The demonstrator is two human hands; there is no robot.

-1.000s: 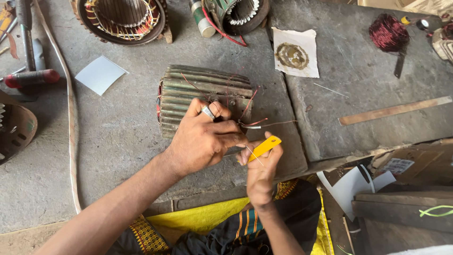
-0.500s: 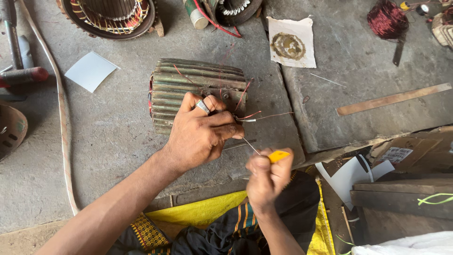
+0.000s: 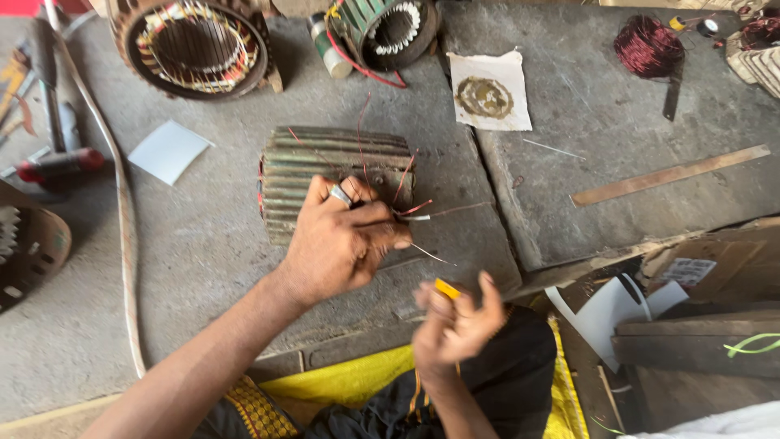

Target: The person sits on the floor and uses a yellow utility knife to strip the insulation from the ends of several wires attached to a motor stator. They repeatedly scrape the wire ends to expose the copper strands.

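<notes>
**Ribbed motor stator, wire leads, yellow tool**

The ribbed stator [image 3: 337,175] is laid on the concrete floor [image 3: 203,260] at centre. Its wire leads [image 3: 422,213] are pinched in the closed left hand [image 3: 345,244] at the stator's 5 o'clock. A yellow tool [image 3: 447,289] is gripped in the blurred right hand [image 3: 457,321], at 5 o'clock from the left. A white paper sheet [image 3: 169,151] is seen at the stator's 9 o'clock.

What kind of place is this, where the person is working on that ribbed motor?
Probably a motor rewinding workshop: a ribbed motor housing on the concrete floor, opened stators with windings, and a coil of reddish copper wire.
</notes>
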